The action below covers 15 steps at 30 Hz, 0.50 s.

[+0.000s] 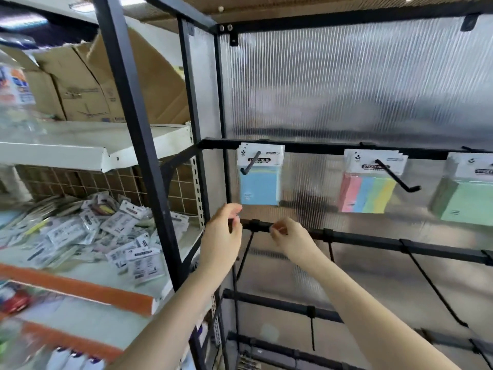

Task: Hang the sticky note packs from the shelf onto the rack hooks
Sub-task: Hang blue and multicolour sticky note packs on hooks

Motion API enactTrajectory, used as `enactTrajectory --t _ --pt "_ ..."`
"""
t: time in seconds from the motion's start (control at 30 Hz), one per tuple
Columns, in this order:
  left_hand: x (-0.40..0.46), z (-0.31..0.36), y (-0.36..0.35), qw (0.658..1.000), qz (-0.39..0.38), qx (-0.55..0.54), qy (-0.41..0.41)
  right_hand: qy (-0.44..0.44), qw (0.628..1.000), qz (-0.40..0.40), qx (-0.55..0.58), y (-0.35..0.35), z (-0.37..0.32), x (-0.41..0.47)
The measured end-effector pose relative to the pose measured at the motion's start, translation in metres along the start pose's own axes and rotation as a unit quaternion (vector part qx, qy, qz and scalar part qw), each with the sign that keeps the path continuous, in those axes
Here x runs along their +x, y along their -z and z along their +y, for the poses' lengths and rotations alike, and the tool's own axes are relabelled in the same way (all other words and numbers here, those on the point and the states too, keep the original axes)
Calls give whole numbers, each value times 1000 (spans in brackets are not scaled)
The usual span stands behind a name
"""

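Both forearms reach in. Left hand (222,231) and right hand (289,237) have curled fingers at the second rack bar (373,240); whether either grip holds anything, can't tell, likely adjusting a hook mount. Sticky note packs (125,236) heaped at the shelf (106,279) right edge; three sets hang on upper hooks (397,177).

Torn cardboard boxes (88,84) on upper shelf

"STICKY NOTE" on header of blue pack (259,182); other labels blurred.

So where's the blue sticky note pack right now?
The blue sticky note pack hangs on the leftmost hook of the rack's upper bar, just above the left hand.
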<state>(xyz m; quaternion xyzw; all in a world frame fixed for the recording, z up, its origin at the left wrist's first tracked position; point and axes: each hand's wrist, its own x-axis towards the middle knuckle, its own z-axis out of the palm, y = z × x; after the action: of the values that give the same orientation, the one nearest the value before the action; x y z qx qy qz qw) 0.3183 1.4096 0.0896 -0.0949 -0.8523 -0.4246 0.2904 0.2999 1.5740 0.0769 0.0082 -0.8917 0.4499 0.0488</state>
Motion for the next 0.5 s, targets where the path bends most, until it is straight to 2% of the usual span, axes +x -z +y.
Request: enactTrajectory --t 0.17,0.33,0.5 --pt "-37 6 33 997 -41 52 -28 101 995 15 -15 -13 -21 -25" --pt "-63 3 75 986 -55 155 -18 190 982 -23 2 -43 -53 -51" --pt "-76 -14 124 977 -53 206 14 225 971 -78 -4 -79 -82 -71"
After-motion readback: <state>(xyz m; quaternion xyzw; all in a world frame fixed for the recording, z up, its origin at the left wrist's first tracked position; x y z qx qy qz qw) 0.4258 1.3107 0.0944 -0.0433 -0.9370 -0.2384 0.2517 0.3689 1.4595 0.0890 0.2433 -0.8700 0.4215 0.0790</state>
